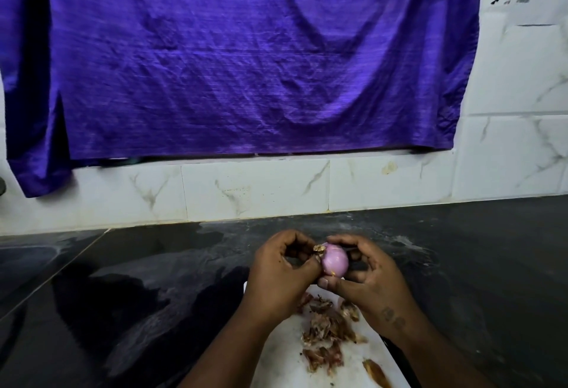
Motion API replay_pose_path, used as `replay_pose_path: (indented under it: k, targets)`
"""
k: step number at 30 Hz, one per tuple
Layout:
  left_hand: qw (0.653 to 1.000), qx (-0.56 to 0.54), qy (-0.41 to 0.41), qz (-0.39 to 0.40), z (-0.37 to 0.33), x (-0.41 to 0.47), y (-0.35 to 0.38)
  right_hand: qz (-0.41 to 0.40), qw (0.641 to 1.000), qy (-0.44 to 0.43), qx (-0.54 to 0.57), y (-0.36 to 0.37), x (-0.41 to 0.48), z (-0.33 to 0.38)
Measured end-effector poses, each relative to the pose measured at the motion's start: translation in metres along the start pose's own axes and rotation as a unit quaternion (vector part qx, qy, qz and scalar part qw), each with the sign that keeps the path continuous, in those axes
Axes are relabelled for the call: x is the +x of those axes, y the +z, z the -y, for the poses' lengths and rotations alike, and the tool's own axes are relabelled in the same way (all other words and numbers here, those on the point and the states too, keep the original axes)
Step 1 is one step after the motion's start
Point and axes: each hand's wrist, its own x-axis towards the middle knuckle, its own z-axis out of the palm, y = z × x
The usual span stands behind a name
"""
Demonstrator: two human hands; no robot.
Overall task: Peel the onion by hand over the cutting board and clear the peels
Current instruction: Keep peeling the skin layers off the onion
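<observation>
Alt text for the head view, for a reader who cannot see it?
The left hand and right hand hold a nearly peeled pink onion above a white cutting board strewn with brown peels. Behind: dark countertop, white tiles, purple cloth.

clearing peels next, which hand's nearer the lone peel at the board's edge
Right. The right hand grips the onion beyond the lone peel; the left hand sits farther left.
</observation>
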Motion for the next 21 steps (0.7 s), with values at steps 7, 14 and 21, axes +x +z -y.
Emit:
replay_pose_path:
  k: [7,14,21]
  targets:
    - [1.000,-0.009,0.006,-0.009,-0.0034,-0.0006,-0.0014,0.002,1.000,0.000,-0.009,0.0008,-0.0002,0.0028]
    - [1.000,-0.004,0.007,-0.008,-0.0029,-0.0004,-0.0018,0.004,1.000,0.004,-0.007,0.0002,-0.0006,0.0050]
    - [1.000,-0.018,-0.003,-0.009,-0.0046,-0.0005,-0.0019,0.007,1.000,0.010,0.008,0.0000,0.0005,0.0062]
